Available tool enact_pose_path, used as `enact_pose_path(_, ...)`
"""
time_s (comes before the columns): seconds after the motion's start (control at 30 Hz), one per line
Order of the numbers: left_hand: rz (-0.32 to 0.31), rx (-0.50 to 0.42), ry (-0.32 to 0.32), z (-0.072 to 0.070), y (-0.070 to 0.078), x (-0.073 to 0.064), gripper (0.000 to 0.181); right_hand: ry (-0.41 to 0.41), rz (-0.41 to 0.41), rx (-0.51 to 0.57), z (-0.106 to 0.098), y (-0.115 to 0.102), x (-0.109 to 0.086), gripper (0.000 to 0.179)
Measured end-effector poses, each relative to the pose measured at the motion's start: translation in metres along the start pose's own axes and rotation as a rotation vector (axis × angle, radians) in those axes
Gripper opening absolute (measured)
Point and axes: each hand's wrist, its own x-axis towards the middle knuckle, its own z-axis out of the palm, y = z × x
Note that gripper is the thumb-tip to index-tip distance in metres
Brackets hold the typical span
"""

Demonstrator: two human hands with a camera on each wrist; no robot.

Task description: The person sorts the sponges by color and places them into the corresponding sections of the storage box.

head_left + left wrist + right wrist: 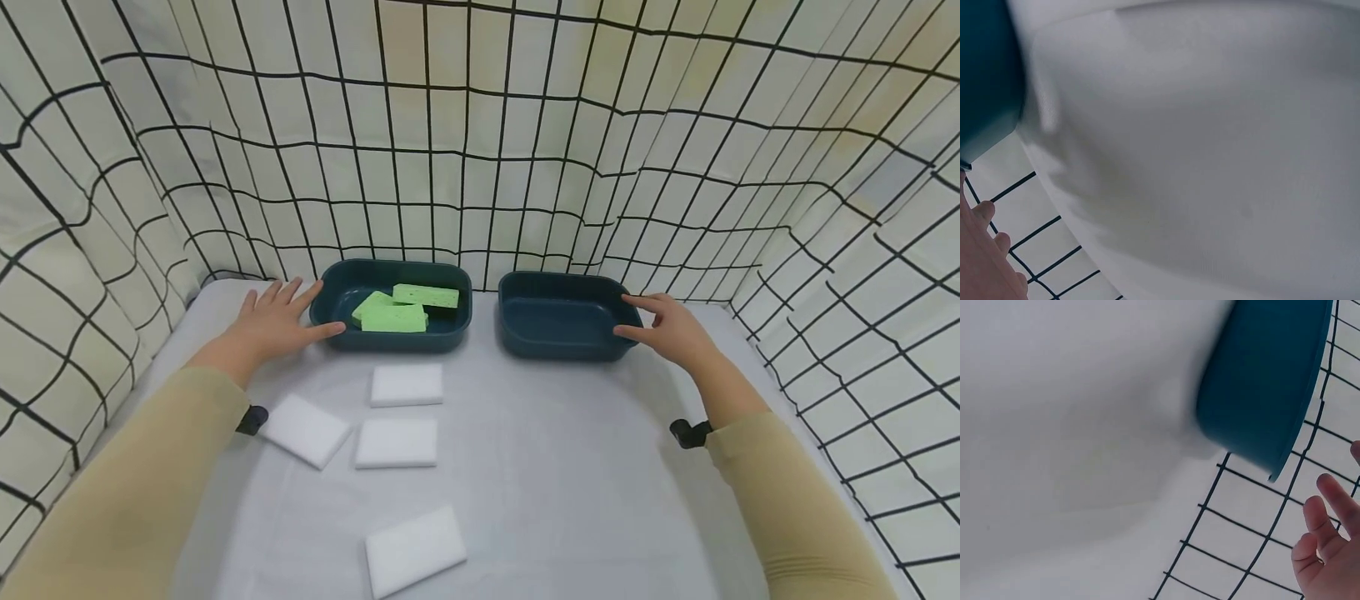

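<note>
Left hand (273, 323), wide, at tub (408, 342) of green blocks (393, 318); right hand (670, 332), thumb and finger parted, at second tub (558, 350). Possible skid from uneven pressure.

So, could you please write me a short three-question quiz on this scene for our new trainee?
1. Count: how many white pads lie on the white cloth?
2. True or false: the right hand is at the bin that holds the green blocks.
3. Multiple choice: how are the fingers of the left hand in the head view?
(a) balled into a fist
(b) spread apart
(c) pinching a white pad

Key:
1. Four.
2. False; the right hand is at the other bin, and the green blocks lie in the bin by the left hand.
3. (b)
</note>
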Motion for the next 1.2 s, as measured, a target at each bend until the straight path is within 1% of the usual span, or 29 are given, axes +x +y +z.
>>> enact_pose_path(0.27, 0.001, -0.002, -0.002, -0.001, 0.001, 0.001, 0.111, -0.129, 0.101, 0.114, 0.008, 0.027, -0.002, 0.097)
enact_pose_path(0.43, 0.008, 0.002, 0.006, 0.001, 0.002, 0.005, 0.110, -0.175, 0.146, 0.157, 0.015, 0.038, -0.005, 0.100)
enact_pose_path(0.6, 0.013, 0.004, 0.008, 0.003, 0.004, 0.007, 0.111, -0.181, 0.177, 0.189, 0.019, 0.042, -0.005, 0.100)
enact_pose_path(0.87, 0.002, -0.025, 0.000, 0.001, 0.005, 0.002, 0.111, -0.195, 0.198, 0.220, 0.024, 0.042, -0.001, 0.098)
enact_pose_path(1.03, -0.001, -0.036, -0.001, 0.001, 0.004, -0.001, 0.111, -0.212, 0.215, 0.236, 0.026, 0.042, 0.000, 0.096)
enact_pose_path(1.2, -0.004, -0.060, 0.006, 0.003, 0.001, 0.000, 0.111, -0.220, 0.218, 0.242, 0.027, 0.040, 0.002, 0.095)
